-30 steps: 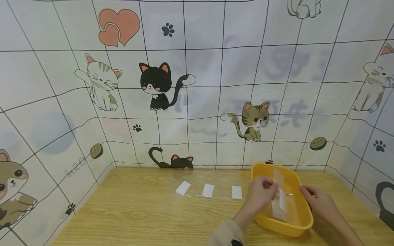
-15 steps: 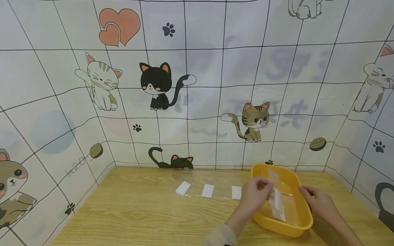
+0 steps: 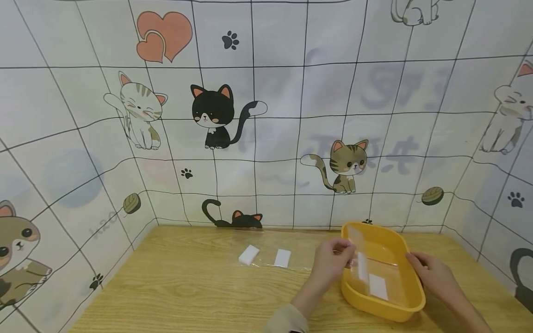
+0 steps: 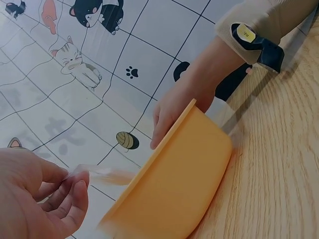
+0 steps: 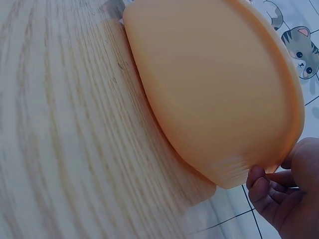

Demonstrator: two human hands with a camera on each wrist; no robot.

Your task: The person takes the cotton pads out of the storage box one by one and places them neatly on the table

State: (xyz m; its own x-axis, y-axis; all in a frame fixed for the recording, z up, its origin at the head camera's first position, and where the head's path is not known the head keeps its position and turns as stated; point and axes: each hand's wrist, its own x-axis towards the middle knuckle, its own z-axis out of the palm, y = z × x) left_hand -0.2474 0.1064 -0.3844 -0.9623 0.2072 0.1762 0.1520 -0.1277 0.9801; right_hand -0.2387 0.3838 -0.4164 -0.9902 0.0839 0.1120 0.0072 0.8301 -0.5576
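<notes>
A yellow plastic basin point(image 3: 385, 309) stands on the right side of the table. Over its left rim, my left hand point(image 3: 331, 261) pinches the top of a small clear plastic bag point(image 3: 361, 266) with a white block inside. The left wrist view shows thumb and fingertips pressed together on the thin film point(image 4: 104, 174). On the basin's far right rim, my right hand point(image 3: 433, 275) grips the edge; in the right wrist view its fingers curl at the basin wall point(image 5: 214, 99). Another white block point(image 3: 378, 286) lies on the basin floor under clear film.
Left of the basin, clear plastic film point(image 3: 264, 238) lies on the wooden table point(image 3: 187, 286) near the back wall, with white blocks point(image 3: 249, 255) spaced along it. A cat-print sheet point(image 3: 275, 138) hangs around the table's back and sides.
My left hand has moved left with the bag, from over the basin's middle to its left rim, and now hides the rightmost block on the table. The right hand stays at the rim.
</notes>
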